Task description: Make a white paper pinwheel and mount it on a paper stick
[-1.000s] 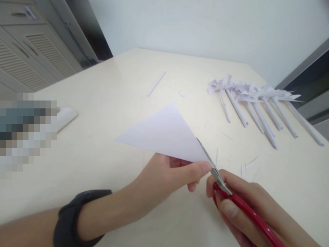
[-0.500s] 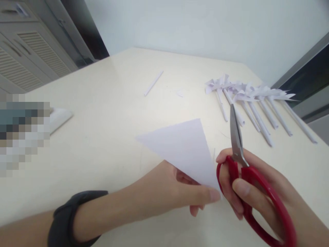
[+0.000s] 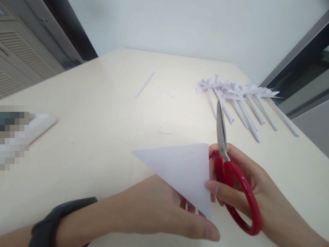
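Note:
A folded white paper triangle (image 3: pixel 185 164) lies between my hands, its long point toward the left. My left hand (image 3: pixel 167 212), with a black band on the wrist, has its thumb stretched out apart from the paper. Its other fingers are partly hidden behind the paper's lower edge. My right hand (image 3: pixel 246 181) is closed around red-handled scissors (image 3: pixel 222 137), whose metal blades are together and point away from me. The right thumb touches the right edge of the triangle, with fingertips showing behind it.
Several paper pinwheels (image 3: pixel 239 91) on rolled paper sticks lie in a row at the right. One loose rolled paper stick (image 3: pixel 144 84) rests farther back on the white table (image 3: pixel 97 137). Thin paper scraps (image 3: pixel 166 132) lie beyond the triangle. A blurred-out object (image 3: pixel 12 137) sits at the left edge.
My left thumb has come off the triangle's corner. My right hand, still with the scissors, has moved left onto the paper's right edge. The triangle has turned slightly and the view has shifted.

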### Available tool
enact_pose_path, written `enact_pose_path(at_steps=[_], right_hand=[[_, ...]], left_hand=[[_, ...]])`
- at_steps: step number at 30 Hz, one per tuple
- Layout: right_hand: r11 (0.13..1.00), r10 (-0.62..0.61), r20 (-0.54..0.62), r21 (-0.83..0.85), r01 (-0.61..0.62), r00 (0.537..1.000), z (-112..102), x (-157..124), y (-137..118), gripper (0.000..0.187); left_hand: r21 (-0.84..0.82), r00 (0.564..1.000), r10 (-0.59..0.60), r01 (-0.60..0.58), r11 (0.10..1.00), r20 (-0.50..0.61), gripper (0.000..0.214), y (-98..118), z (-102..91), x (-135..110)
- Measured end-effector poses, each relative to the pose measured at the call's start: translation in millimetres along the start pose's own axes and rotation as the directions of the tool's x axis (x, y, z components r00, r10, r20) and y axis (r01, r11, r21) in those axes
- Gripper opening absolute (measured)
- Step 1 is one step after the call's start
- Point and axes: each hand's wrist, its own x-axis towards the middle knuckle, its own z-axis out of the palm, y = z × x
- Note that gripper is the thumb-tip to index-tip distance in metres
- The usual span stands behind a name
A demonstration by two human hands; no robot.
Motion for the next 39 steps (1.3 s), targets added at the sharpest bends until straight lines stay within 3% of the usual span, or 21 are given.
enact_pose_path(at_steps=[4, 7, 12, 16, 20, 24, 29, 31, 36, 39], right_hand=[[1.0, -0.006, -0.032, -0.02, 0.005, 0.999, 2.8, -1.2, -4.5, 0.032], [1.0, -0.004, -0.034, -0.021, 0.003, 0.999, 2.4, -1.4, -7.4, 0.033], [0.997, 0.054, 0.013, 0.06, -0.055, 0.998, -1.7, 1.4, -5.1, 0.024], [0.988, 0.033, 0.023, 0.152, -0.036, 0.999, -3.2, 4.1, -1.8, 0.019], [0.992, 0.011, 0.03, 0.122, -0.015, 0.999, -3.1, 5.0, -1.9, 0.023], [0.996, 0.01, 0.002, 0.091, -0.01, 1.0, -2.6, 3.6, -3.7, 0.025], [0.993, -0.016, -0.038, 0.12, 0.02, 0.999, -2.7, 1.4, -2.7, 0.027], [0.99, -0.014, -0.031, 0.141, 0.019, 0.999, -2.6, 1.3, -1.2, 0.027], [0.986, -0.037, -0.022, 0.164, 0.04, 0.999, -2.5, 3.0, 0.1, 0.025], [0.988, -0.031, -0.029, 0.148, 0.035, 0.999, -3.5, 3.2, -1.6, 0.024]], left_hand=[[-0.229, 0.964, 0.061, -0.122, 0.966, -0.258, 0.018, -8.5, 4.6, 3.5], [-0.357, 0.889, -0.057, -0.123, 0.926, -0.454, 0.024, -17.9, 5.2, 6.7], [-0.346, 0.855, -0.076, -0.124, 0.93, -0.512, 0.031, -19.6, 5.2, 9.3], [-0.279, 0.827, -0.07, -0.107, 0.954, -0.557, 0.034, -17.6, 8.3, 8.9], [-0.269, 0.863, -0.086, -0.058, 0.961, -0.497, 0.031, -18.3, 6.0, 7.1], [-0.28, 0.899, -0.1, -0.026, 0.96, -0.427, 0.044, -12.3, 4.0, 6.4], [-0.217, 0.951, -0.158, 0.101, 0.971, -0.265, 0.011, -6.1, 6.7, 6.1], [-0.192, 0.951, -0.168, 0.12, 0.974, -0.259, 0.006, -7.1, 7.5, 6.5], [-0.15, 0.948, -0.052, 0.005, 0.989, -0.313, 0.033, -13.0, 7.2, 8.4], [-0.143, 0.951, -0.061, 0.018, 0.99, -0.302, 0.034, -14.9, 7.5, 9.3]])
